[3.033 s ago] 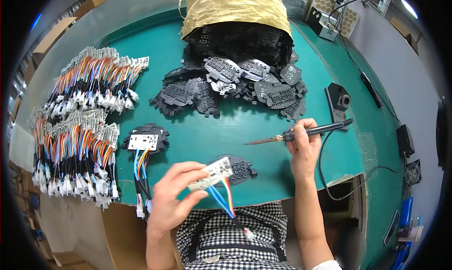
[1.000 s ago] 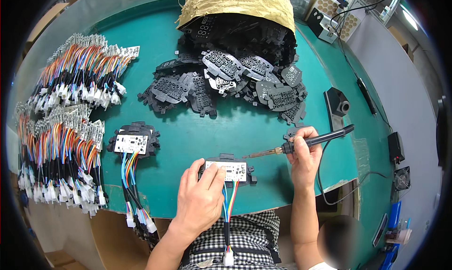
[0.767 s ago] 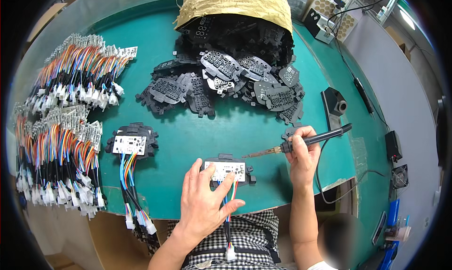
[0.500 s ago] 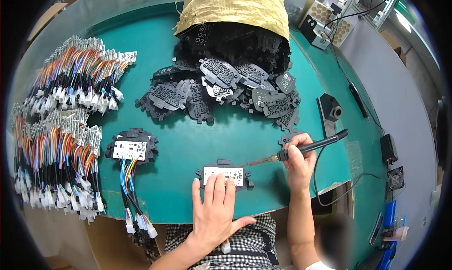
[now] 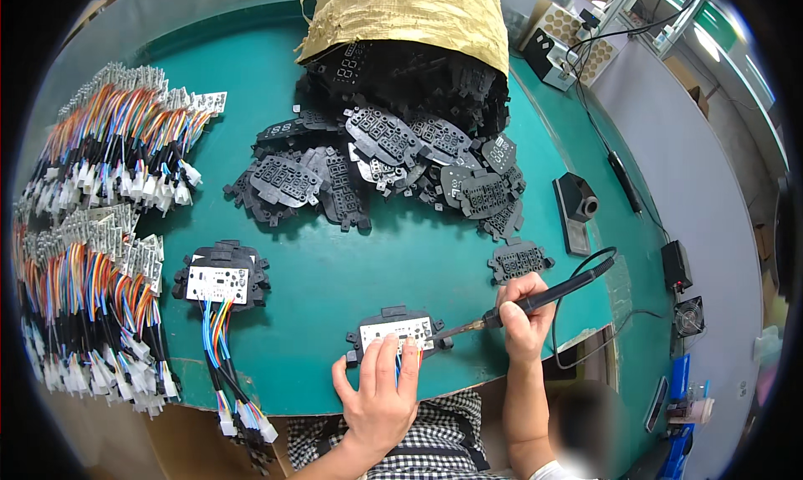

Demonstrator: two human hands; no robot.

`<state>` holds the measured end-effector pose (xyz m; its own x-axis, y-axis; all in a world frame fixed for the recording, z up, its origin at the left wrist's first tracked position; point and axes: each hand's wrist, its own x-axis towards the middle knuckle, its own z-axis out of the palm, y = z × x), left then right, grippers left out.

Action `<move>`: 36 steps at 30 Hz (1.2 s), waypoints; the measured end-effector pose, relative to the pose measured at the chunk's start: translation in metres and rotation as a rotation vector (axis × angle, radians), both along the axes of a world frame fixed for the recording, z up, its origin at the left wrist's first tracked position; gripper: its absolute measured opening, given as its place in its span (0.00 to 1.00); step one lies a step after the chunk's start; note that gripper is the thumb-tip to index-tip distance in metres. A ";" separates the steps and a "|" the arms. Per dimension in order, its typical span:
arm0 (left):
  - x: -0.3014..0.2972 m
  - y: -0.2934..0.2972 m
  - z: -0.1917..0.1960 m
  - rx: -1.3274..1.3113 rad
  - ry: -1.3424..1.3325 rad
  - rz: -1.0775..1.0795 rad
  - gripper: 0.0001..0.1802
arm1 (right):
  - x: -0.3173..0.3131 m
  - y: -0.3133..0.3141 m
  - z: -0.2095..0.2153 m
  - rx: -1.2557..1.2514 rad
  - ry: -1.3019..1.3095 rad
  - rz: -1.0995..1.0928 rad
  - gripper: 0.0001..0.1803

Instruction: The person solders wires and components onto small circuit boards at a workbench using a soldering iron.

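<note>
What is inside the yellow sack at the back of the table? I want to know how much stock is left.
Black plastic frames fill the yellow sack's mouth and spill onto the green table. How far back they reach is hidden by the sack.

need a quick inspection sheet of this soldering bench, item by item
surface: green mat table, bare patch in the middle.
job's things: white circuit board on a black plastic frame at the near edge; soldering iron, tip at the board's right end.
clutter: pile of black frames spilling from a woven sack; a finished board with wires to the left; one loose frame at right.
hands: left hand presses on the board; right hand grips the iron.
cables: bundles of coloured wire harnesses along the left; iron cord looping at right.
surroundings: iron stand, small fan, grey floor at right.
</note>
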<state>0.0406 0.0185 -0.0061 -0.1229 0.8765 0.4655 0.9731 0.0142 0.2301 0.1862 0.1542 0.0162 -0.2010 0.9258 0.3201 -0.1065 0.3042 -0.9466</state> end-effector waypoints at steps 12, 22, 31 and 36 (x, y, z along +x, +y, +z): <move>0.000 0.003 0.002 0.027 0.031 0.056 0.14 | -0.002 0.001 0.001 0.017 0.033 0.090 0.11; 0.000 0.003 -0.004 0.048 0.001 0.031 0.23 | -0.003 0.001 0.000 0.005 0.030 0.101 0.11; 0.001 0.003 -0.003 0.039 -0.015 0.027 0.23 | -0.003 0.002 0.000 -0.008 0.030 0.090 0.11; 0.001 0.003 -0.003 0.043 -0.017 0.024 0.23 | -0.003 0.003 0.000 0.000 0.016 0.097 0.10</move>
